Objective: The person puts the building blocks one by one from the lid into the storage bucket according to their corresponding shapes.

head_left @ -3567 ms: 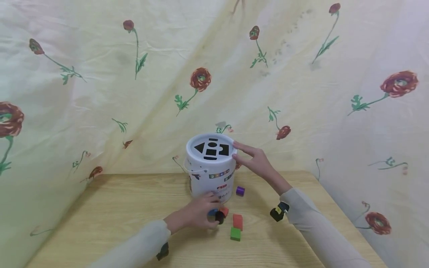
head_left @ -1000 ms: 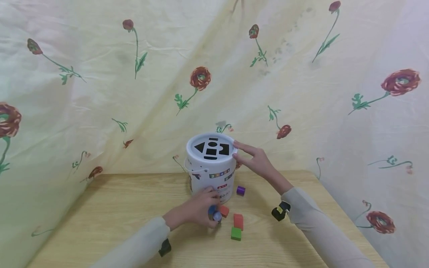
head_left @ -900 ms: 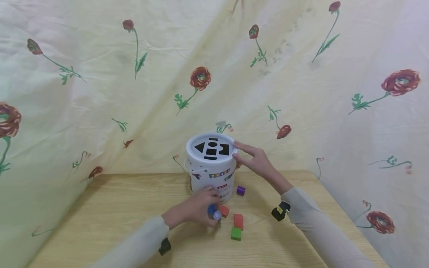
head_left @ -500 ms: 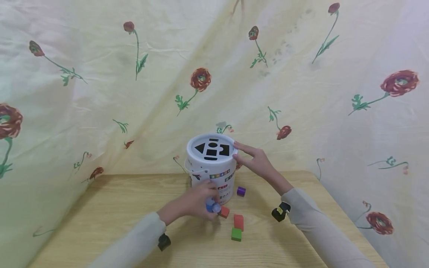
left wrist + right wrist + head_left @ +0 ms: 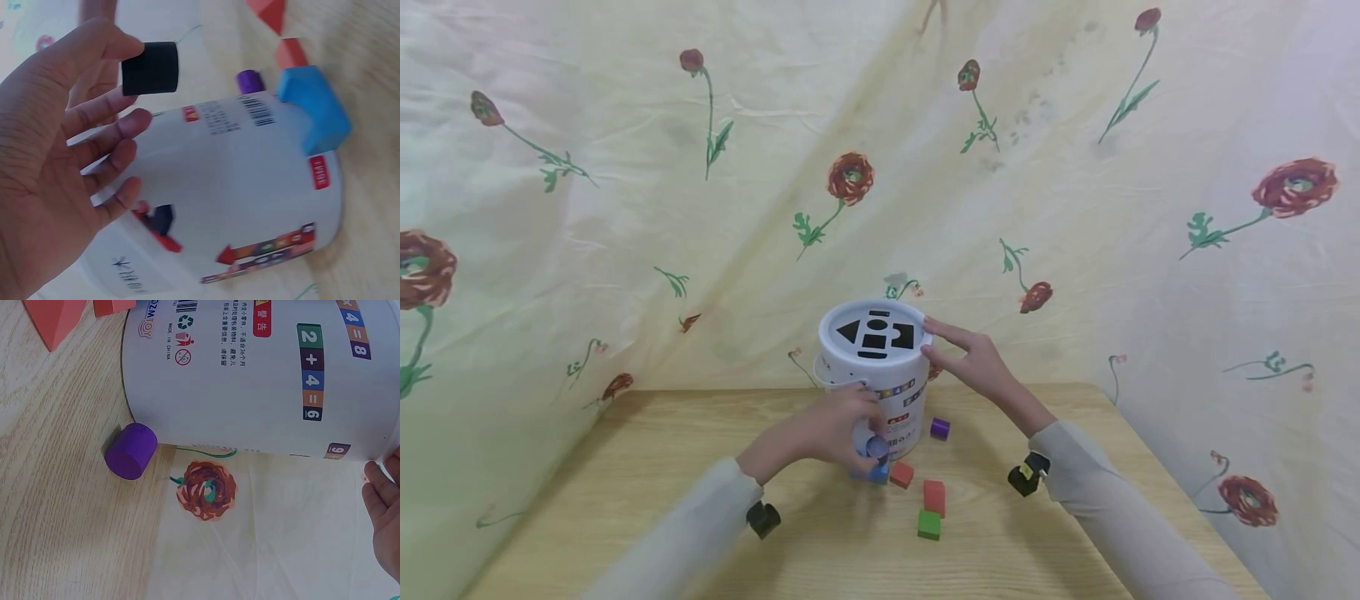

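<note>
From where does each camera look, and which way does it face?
Head: worn on the head, facing forward and down to the bucket; left hand, right hand and sleeves show.
Left wrist: on that wrist, facing the black block the left hand pinches; possibly the right arm behind.
Right wrist: on that wrist, facing the bucket's printed side; right hand partly shows.
Shared: both wrist views show the purple block.

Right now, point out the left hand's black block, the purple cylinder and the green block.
Black block [image 5: 152, 67], left wrist view, its side.
Purple cylinder [image 5: 132, 450], right wrist view, visible middle.
Green block [image 5: 928, 523], head view, top face.
</note>
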Motion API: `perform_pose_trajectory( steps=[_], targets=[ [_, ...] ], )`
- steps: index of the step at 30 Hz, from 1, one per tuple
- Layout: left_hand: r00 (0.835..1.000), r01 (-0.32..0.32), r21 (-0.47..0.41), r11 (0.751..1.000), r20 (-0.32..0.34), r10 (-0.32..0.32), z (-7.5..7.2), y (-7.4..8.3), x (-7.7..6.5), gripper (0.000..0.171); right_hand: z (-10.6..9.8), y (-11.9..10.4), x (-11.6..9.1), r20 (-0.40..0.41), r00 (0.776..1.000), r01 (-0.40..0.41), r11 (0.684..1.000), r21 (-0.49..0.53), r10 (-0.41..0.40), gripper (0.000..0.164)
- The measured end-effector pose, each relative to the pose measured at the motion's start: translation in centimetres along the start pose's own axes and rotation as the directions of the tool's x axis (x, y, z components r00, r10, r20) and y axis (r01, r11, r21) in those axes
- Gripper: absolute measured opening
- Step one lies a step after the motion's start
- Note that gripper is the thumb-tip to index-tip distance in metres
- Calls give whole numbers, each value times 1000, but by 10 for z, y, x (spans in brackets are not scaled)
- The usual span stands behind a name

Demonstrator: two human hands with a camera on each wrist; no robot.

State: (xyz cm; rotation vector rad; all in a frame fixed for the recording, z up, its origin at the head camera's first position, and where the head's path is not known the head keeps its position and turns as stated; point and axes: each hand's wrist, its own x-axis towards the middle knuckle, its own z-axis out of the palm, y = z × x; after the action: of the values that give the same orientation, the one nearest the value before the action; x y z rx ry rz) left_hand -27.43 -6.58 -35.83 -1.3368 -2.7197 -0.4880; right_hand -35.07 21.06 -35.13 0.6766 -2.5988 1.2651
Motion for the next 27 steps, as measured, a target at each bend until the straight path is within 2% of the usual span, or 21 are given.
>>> perform_pose_trajectory(
  steps=[4, 7, 12, 22, 27],
  targets=[
    [996, 67, -51, 996, 60, -64, -16, 6, 1, 28, 0, -1, -1, 3, 1000, -11, 1000, 10, 11, 59],
    [995, 75, -79, 994, 67, -70, -27, 10, 1, 27, -1, -2, -1, 6, 1000, -17, 1000, 15, 17, 59],
    [998, 55, -68, 996, 26, -53, -45, 16, 4, 27, -1, -1, -1, 6, 1000, -6, 1000, 13, 6, 59],
    [995, 77, -36, 996, -57, -79, -81, 26, 8, 26, 0, -2, 0, 6, 1000, -13, 1000, 11, 13, 59],
    [986, 86, 17, 996, -144, -83, -98, 29, 14, 26, 0, -3, 0, 12, 1000, -12, 1000, 17, 12, 59]
  ],
)
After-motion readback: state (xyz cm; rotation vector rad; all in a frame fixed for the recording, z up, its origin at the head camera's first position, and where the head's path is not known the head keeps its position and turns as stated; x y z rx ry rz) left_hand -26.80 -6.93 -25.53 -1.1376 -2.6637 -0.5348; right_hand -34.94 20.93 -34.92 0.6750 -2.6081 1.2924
